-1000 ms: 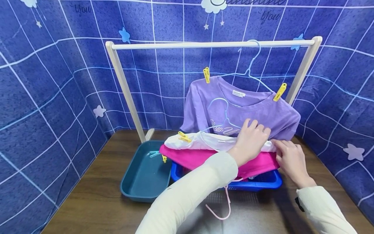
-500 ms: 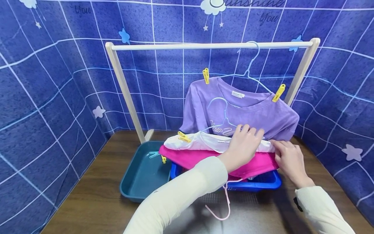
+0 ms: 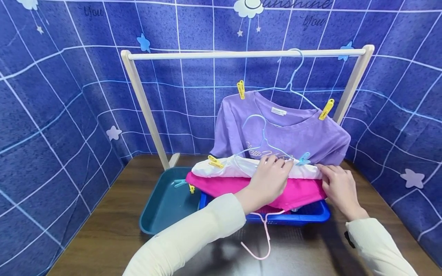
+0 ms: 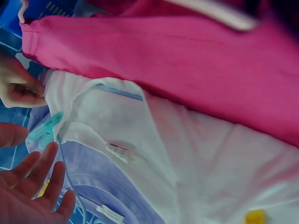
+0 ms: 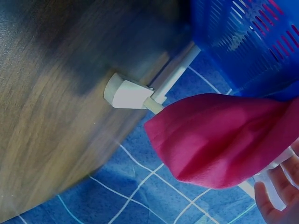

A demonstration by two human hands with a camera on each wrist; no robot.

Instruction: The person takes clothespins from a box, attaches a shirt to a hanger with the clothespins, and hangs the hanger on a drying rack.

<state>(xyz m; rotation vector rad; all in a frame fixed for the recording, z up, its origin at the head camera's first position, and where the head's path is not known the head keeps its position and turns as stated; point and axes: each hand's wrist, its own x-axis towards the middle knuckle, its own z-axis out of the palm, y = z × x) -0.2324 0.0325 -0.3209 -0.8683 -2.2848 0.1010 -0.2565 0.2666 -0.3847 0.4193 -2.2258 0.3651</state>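
A white shirt (image 3: 200,168) with a light blue hanger (image 3: 264,142) in its neck lies over a bright pink garment (image 3: 221,186). A yellow clothespin (image 3: 215,161) sits on its left shoulder, a light blue clothespin (image 3: 304,158) on its right. My left hand (image 3: 269,176) is just left of the blue clothespin. In the left wrist view its fingers (image 4: 39,179) are spread and hold nothing. My right hand (image 3: 340,188) pinches the shirt's right shoulder end. In the right wrist view, the pink garment (image 5: 224,140) partly covers that hand's work.
Behind stands a white rack (image 3: 214,55), where a purple T-shirt (image 3: 293,134) hangs with yellow clothespins. A blue basket (image 3: 293,218) is under the clothes, a pink hanger (image 3: 267,245) sticking out in front. To the left is a dark teal tray (image 3: 162,207) with clothespins.
My left hand has drawn back left and down from the shirt's right shoulder, uncovering the light blue clothespin there. The right hand keeps its hold on the shoulder end.
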